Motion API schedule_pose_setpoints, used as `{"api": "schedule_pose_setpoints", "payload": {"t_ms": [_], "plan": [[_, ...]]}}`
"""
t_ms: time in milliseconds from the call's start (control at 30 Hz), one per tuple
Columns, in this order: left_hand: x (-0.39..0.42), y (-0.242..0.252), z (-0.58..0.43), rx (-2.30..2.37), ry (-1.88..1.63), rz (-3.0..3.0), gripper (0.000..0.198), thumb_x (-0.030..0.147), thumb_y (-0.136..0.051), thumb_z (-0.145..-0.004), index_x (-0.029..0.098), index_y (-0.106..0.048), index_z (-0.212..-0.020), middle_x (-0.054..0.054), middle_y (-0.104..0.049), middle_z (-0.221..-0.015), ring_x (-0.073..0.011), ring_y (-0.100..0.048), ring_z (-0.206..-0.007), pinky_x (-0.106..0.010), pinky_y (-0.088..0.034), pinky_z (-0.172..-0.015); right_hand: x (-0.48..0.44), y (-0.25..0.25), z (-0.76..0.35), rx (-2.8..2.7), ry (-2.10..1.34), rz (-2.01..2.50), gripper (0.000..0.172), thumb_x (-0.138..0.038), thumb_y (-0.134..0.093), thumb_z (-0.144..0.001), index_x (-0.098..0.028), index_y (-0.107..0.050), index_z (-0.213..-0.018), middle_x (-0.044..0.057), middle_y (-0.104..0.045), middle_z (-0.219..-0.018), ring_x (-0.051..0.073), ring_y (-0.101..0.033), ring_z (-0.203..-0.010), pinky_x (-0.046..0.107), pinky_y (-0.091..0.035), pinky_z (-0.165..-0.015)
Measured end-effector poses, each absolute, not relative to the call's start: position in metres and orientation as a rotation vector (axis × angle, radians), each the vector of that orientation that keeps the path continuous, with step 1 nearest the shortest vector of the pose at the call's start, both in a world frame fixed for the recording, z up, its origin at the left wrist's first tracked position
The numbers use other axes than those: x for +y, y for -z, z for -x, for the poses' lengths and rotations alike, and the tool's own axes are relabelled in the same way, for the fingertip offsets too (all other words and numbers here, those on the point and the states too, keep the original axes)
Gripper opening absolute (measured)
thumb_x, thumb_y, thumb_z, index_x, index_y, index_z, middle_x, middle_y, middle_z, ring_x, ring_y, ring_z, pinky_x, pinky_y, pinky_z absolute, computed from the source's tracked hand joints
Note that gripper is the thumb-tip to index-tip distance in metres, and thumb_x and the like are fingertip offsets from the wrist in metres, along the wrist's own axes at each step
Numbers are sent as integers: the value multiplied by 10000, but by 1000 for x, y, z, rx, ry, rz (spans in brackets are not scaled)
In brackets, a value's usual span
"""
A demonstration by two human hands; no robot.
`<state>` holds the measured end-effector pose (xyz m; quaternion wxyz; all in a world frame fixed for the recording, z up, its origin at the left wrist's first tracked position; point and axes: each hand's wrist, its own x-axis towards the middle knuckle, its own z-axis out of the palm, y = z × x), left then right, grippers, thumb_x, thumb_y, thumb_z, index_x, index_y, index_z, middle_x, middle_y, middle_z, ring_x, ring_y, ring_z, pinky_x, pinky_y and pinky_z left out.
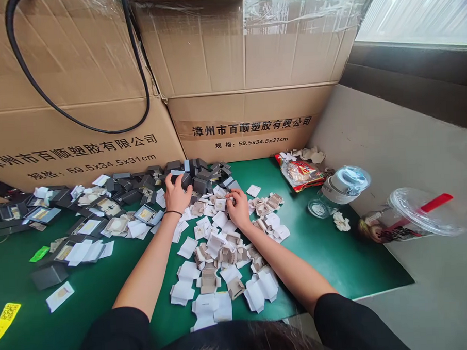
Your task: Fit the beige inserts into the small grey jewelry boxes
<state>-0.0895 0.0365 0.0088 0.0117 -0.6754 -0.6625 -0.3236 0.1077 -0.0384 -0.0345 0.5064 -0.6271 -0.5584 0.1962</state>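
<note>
My left hand [178, 195] reaches to the back of the green table, fingers curved round a small dark grey box [186, 180] at the edge of a pile of similar boxes [201, 182]. My right hand [238, 208] is a short way to the right, its fingers curled together over the white card pieces. Whatever its fingertips hold is too small and covered to make out. Below and between my forearms lie many folded white and grey-brown card inserts [209, 280], some overlapping.
Large cardboard cartons [249, 107] stand along the back. On the right are a red snack bag [301, 172], a clear bottle [340, 188], crumpled tissue [341, 221] and a lidded cup with a red straw [409, 216]. A black cable [76, 120] hangs at upper left.
</note>
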Motion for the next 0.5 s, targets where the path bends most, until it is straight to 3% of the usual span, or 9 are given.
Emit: {"api": "schedule_pose_setpoints", "payload": {"t_ms": [67, 167, 300, 500], "plan": [[39, -11, 91, -2138, 972, 2091, 407, 334, -550, -739, 212, -576, -1127, -136, -405, -1319, -277, -593, -993, -394, -467, -824, -39, 35, -108, -1357, -471, 1515, 194, -171, -443, -784, -196, -627, -839, 80, -551, -1138, 226, -477, -1096, 389, -350, -939], [45, -16, 92, -2300, 924, 2094, 298, 409, -559, -727, 200, -617, -932, -96, -621, -990, -253, -623, -886, -340, -468, -744, -40, 35, -108, -1381, -465, 1518, 189, -166, -462, -770, -198, -635, -838, 78, -546, -1144, 232, -471, -1096, 393, -347, -938], [55, -19, 97, -2378, 834, 2237, 317, 510, -557, -708, 197, -559, -650, -64, -666, -692, -254, -626, -775, -305, -439, -673, -41, 34, -107, -1414, -456, 1520, 192, -156, -471, -758, -209, -644, -825, 69, -553, -1122, 236, -468, -1086, 397, -346, -936], [50, -13, 107, -2344, 1041, 2151, 301, 426, -361, -856, 191, -522, -758, -70, -671, -675, -213, -635, -729, -275, -432, -674, -40, 35, -107, -1430, -446, 1527, 206, -152, -462, -762, -211, -650, -819, 68, -573, -1088, 237, -468, -1067, 399, -349, -929]]}}
